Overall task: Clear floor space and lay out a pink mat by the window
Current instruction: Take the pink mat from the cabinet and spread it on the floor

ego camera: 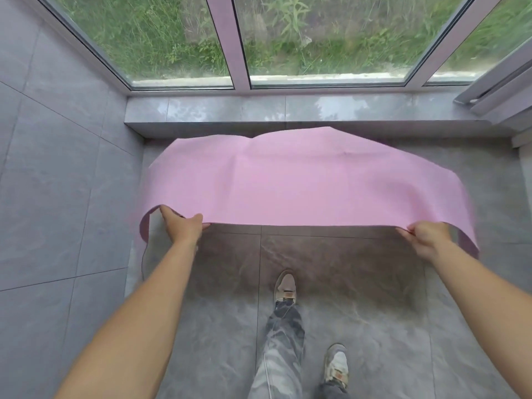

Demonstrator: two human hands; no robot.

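A thin pink mat is spread out in the air above the grey tiled floor, just in front of the window ledge. My left hand grips its near edge at the left. My right hand pinches the near edge at the right. Both outer corners droop down past my hands. The mat's far edge reaches toward the ledge and casts a shadow on the floor below.
A grey stone window ledge runs under the big window. A tiled wall stands on the left. An open window sash juts in at the right. My two feet stand on the floor tiles behind the mat.
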